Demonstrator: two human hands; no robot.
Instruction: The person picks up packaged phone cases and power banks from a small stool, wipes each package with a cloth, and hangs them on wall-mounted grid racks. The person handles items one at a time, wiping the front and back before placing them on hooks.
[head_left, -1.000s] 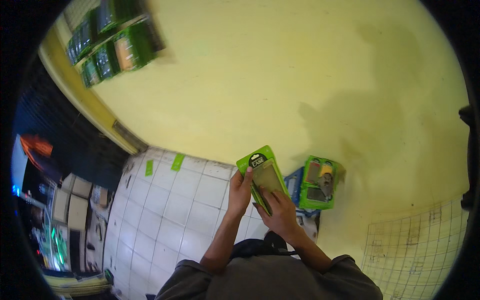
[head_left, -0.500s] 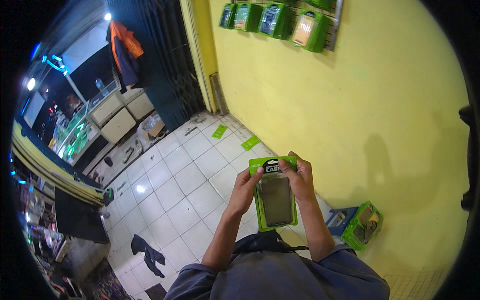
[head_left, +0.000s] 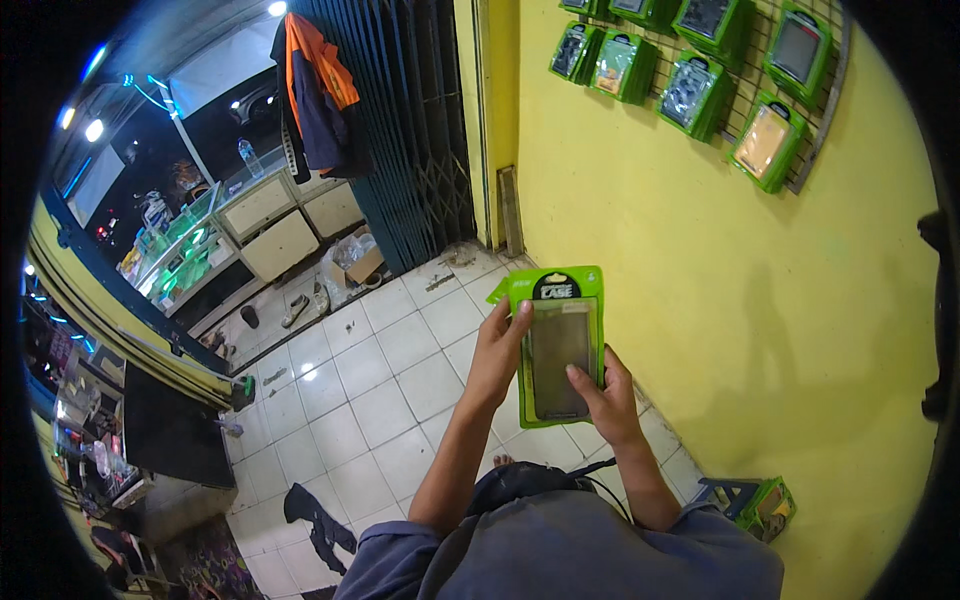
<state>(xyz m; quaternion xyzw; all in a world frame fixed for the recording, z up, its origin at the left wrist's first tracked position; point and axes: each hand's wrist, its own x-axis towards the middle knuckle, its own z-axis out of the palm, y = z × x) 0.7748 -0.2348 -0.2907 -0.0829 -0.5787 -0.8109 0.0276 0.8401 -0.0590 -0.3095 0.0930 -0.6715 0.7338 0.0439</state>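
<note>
In front of me I hold up a phone case in a green and clear package (head_left: pixel 560 350), upright and facing me. The case inside is dark grey and flat. My left hand (head_left: pixel 497 352) grips the package's upper left edge, its thumb lying on the front. Lower down on the right edge, my right hand (head_left: pixel 608 398) has its thumb pressed on the clear front and its fingers tucked behind. A green corner sticks out behind the package's top left, and I cannot tell what it belongs to.
A wall rack (head_left: pixel 760 60) at the upper right carries several green phone case packages. Low by the yellow wall stands a blue stool (head_left: pixel 728 495) with green packages (head_left: pixel 768 508) beside or on it. A black cloth (head_left: pixel 318 525) lies on the tiled floor (head_left: pixel 380 410). A jacket (head_left: pixel 318 95) hangs by the folding gate.
My view has lifted, bringing more of the wall rack into sight. The package has risen. My right hand has slid from its top down to the lower right edge.
</note>
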